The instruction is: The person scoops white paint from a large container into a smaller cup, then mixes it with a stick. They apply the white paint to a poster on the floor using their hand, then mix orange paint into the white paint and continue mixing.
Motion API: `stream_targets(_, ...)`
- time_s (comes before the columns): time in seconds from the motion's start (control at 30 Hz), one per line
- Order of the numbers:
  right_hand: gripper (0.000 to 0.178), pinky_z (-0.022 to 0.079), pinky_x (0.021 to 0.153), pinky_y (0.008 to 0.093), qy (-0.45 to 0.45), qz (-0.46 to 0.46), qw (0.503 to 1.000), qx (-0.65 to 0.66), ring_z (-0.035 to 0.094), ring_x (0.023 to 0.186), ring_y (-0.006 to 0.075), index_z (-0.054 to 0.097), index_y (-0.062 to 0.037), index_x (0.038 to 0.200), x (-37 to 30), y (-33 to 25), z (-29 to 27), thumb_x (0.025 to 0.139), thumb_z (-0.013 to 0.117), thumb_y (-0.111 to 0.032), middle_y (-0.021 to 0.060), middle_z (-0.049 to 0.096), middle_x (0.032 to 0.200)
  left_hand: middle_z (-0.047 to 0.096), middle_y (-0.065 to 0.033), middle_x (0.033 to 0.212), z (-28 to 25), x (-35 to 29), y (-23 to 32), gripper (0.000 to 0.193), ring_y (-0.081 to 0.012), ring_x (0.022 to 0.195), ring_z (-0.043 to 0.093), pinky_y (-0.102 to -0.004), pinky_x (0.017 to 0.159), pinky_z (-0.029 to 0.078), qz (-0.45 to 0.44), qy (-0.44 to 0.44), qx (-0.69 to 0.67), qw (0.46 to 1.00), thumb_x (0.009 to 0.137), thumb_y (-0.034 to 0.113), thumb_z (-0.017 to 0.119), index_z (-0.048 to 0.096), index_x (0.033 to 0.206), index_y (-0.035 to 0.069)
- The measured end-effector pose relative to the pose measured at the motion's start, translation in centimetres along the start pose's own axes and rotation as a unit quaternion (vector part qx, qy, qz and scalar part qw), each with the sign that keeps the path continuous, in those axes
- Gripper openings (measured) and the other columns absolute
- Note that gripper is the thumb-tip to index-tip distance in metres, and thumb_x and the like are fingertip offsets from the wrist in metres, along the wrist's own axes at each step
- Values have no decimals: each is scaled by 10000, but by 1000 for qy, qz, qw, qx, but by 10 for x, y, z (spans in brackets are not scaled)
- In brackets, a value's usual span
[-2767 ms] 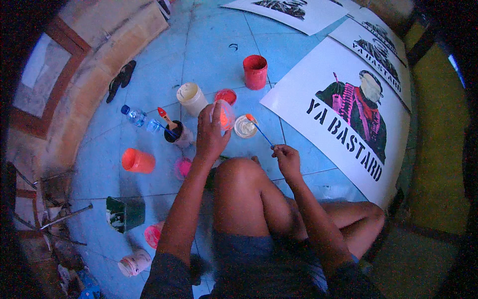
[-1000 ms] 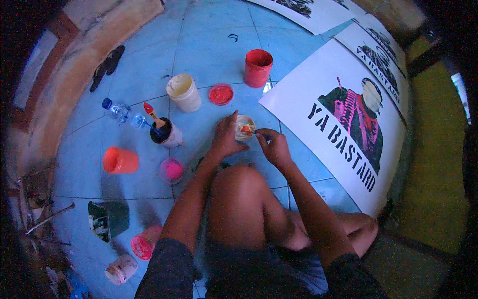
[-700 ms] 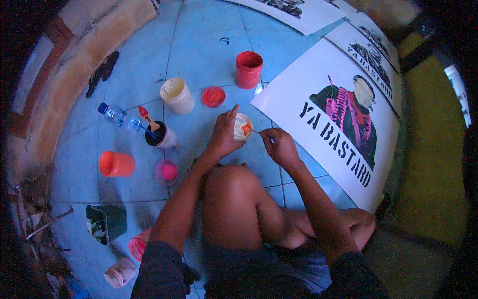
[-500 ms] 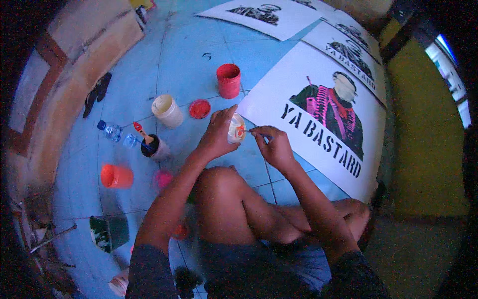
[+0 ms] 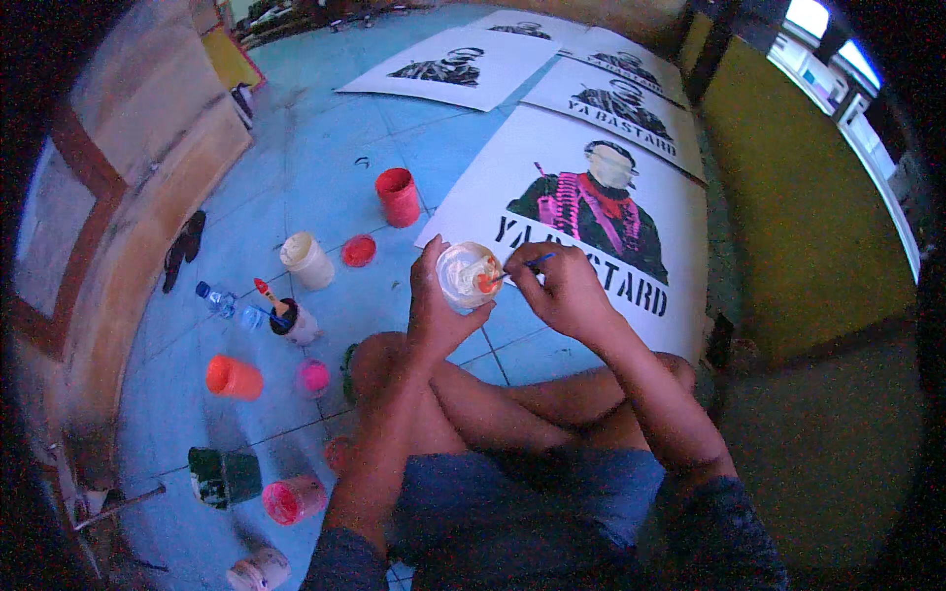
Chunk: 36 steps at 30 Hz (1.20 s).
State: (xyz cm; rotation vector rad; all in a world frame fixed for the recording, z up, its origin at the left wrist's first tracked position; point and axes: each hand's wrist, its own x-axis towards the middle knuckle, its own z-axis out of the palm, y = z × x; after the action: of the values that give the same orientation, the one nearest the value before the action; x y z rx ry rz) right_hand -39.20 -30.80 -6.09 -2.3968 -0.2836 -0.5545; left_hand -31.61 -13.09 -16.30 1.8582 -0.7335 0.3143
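Observation:
My left hand [image 5: 431, 313] is wrapped round a small pale plastic cup [image 5: 455, 280], its mouth tilted toward me. White and orange paint smears its inside. Pinched in my right hand [image 5: 570, 293] is a thin paintbrush with a blue handle [image 5: 540, 261]; its tip dips into the orange paint in the cup. Just beyond my hands lies a large white sheet [image 5: 498, 177] with a stencilled figure in black, green, pink and red above bold black lettering. My right hand hides part of that lettering.
On the blue tiles stand a red tub [image 5: 398, 199] beside its red lid [image 5: 360, 250], a white tub [image 5: 307, 260], a dark-rimmed pot holding brushes [image 5: 302, 325], a water bottle [image 5: 216, 299] and an orange tub [image 5: 235, 378]. More printed sheets [image 5: 522, 74] lie beyond.
The view has swung, so the sheets and tubs sit differently in it. The cup now tips its mouth more toward me, and the brush stays in it.

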Motion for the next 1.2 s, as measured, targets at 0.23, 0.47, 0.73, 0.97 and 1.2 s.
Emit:
stream_targets(0.23, 128, 515, 632, 423, -117, -7, 991, -66, 630, 671, 370, 657, 14, 809, -6, -4, -33, 836, 570, -76, 180, 660, 819, 401, -224, 1318, 36, -30, 19, 1079, -350, 1231, 436, -452, 1055, 358, -14, 60, -107, 992, 564, 139, 890, 233, 1407, -14)
stream_targets(0.47, 156, 509, 603, 450, -171, 10, 972, -159, 621, 651, 381, 647, 34, 817, 2, -16, -31, 843, 577, -103, 207, 643, 794, 411, -218, 1307, 44, -47, 3, 1051, -348, 1214, 445, -446, 1052, 361, -31, 46, -120, 991, 560, 159, 891, 264, 1387, -6)
stream_targets(0.73, 130, 496, 578, 433, -142, 25, 986, -83, 619, 641, 393, 625, 40, 811, 2, -21, -20, 842, 572, -75, 202, 643, 763, 414, -221, 1294, 37, -44, 0, 1024, -356, 1203, 451, -454, 1046, 363, -19, 69, -105, 992, 573, 165, 880, 275, 1382, -6)
stream_targets(0.97, 116, 510, 634, 410, -127, 33, 991, -35, 644, 698, 369, 628, 42, 832, -4, -16, -15, 850, 577, -61, 201, 652, 783, 414, -215, 1297, 36, -45, 3, 992, -357, 1213, 433, -464, 1046, 356, -5, 81, -115, 990, 585, 155, 871, 289, 1373, 2)
stream_targets(1.2, 118, 518, 620, 402, -108, 12, 990, -91, 648, 684, 358, 652, 44, 815, -4, -24, -14, 839, 593, -56, 208, 664, 819, 412, -217, 1302, 37, -47, 0, 989, -375, 1216, 421, -476, 1044, 348, 24, 85, -71, 994, 584, 167, 869, 298, 1375, 10)
